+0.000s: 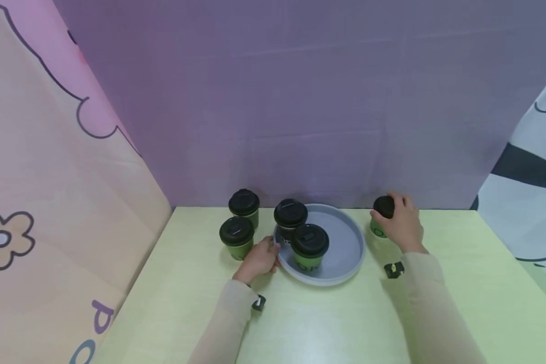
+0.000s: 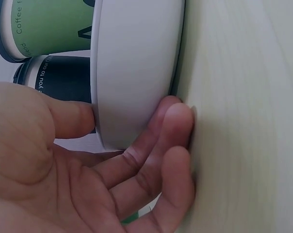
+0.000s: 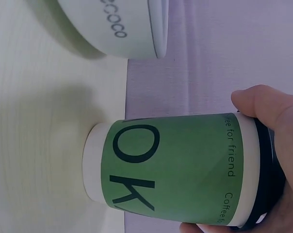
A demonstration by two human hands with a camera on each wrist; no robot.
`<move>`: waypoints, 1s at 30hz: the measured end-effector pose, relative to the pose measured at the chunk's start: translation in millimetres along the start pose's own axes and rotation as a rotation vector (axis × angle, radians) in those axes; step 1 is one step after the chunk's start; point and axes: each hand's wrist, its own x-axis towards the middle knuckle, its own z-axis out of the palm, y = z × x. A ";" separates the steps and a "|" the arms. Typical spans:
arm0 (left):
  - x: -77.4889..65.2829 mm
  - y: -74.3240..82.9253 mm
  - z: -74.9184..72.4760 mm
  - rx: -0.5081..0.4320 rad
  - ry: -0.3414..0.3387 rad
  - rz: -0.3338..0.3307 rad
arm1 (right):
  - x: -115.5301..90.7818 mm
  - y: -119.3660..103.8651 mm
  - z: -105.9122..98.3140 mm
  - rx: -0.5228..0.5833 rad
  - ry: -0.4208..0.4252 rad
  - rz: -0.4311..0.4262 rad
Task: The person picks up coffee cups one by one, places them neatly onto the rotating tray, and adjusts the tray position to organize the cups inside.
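Note:
My left hand grips the left rim of a round grey tray. In the left wrist view its thumb lies against the tray wall and its fingers reach under the edge. On the tray's left part stand a dark coffee cup and a green coffee cup, both with black lids. To the tray's right, my right hand holds another green coffee cup around its black lid. That cup is upright; I cannot tell whether its base touches the table.
Two more lidded coffee cups stand left of the tray, one at the back and one nearer, close to my left hand. A purple cloth wall rises behind the pale table. Printed cloths hang at both sides.

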 end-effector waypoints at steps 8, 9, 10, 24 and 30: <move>-3.8 2.5 -0.8 0.004 -0.024 0.019 | -6.4 -1.5 1.8 0.004 0.018 0.005; -4.5 3.3 -1.3 0.008 -0.028 0.021 | -7.3 -1.7 2.0 0.006 0.021 0.004; -5.1 3.9 -1.9 0.011 -0.033 0.023 | -8.1 -1.8 2.2 0.009 0.024 0.004; -5.3 0.6 -10.7 -0.030 -0.151 0.081 | -19.9 -2.3 2.7 0.041 0.065 -0.007; -2.0 -2.8 -10.1 -0.053 -0.189 0.119 | -22.5 -1.3 2.3 0.048 0.081 -0.005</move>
